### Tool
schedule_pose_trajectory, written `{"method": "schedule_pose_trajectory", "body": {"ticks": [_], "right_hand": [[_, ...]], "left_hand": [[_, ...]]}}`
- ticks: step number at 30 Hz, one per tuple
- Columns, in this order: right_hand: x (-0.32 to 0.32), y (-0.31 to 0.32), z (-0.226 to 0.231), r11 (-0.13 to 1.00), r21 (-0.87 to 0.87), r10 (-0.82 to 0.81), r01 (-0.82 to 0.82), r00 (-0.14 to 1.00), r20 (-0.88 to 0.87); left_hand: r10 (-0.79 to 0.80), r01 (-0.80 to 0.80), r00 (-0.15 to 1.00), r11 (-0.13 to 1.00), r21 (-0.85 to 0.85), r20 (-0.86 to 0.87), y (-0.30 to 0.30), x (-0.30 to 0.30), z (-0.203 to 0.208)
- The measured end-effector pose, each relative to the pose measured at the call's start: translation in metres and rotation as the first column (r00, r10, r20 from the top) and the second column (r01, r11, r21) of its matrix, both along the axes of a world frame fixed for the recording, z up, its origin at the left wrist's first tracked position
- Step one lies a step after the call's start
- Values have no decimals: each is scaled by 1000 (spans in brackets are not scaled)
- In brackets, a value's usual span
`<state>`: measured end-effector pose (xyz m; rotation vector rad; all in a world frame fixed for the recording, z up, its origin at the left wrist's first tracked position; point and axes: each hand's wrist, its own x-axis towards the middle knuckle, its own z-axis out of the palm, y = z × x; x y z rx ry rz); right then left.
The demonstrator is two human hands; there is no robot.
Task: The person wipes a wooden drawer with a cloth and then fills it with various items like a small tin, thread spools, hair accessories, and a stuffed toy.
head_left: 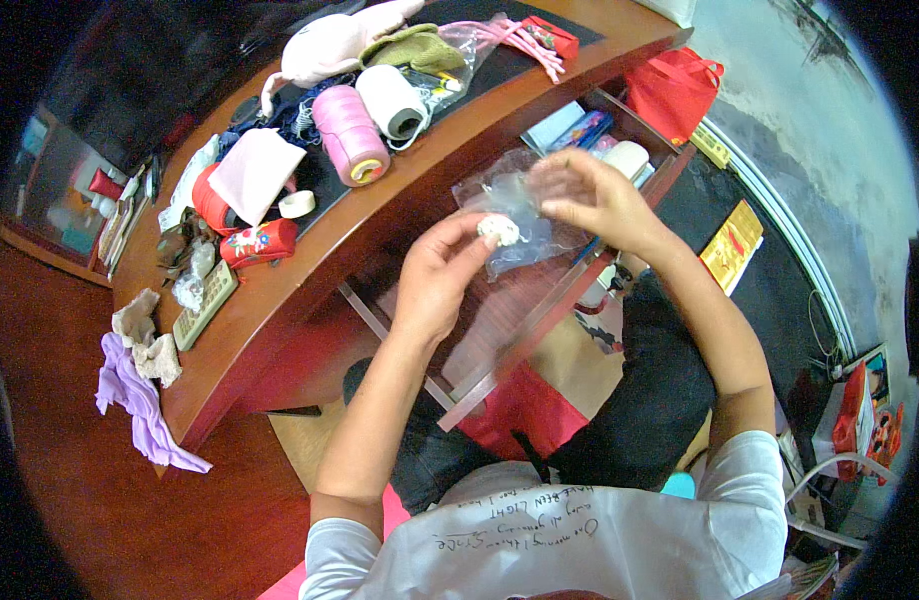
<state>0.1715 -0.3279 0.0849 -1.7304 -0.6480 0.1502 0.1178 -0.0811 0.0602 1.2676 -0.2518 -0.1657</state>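
Pinching a small, crumpled white lump (499, 231) over the open brown drawer (540, 338), your left hand (442, 268) sits near your right (592, 196), its fingers parted beside a clear plastic bag (525, 255). Pink thread cone (348, 128) lies on the curved reddish-brown wooden desk (420, 172).

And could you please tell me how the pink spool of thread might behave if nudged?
Lying on its side, the pink spool would probably roll, given its round body. The white spool close beside it might block it one way. Its thick winding suggests some heft.
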Motion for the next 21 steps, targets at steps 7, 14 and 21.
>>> {"method": "schedule_pose_trajectory", "body": {"ticks": [7,14,21], "right_hand": [[10,-32,24,770,372,-533,519,843,-75],[9,-32,14,807,366,-462,463,881,-98],[4,-31,10,870,319,-370,375,926,-78]], "left_hand": [[38,-110,889,985,-134,-457,-16,27,-14],[61,-196,770,970,-144,-635,-88,51,-33],[-40,-84,765,983,-162,-643,-89,47,-34]]}}
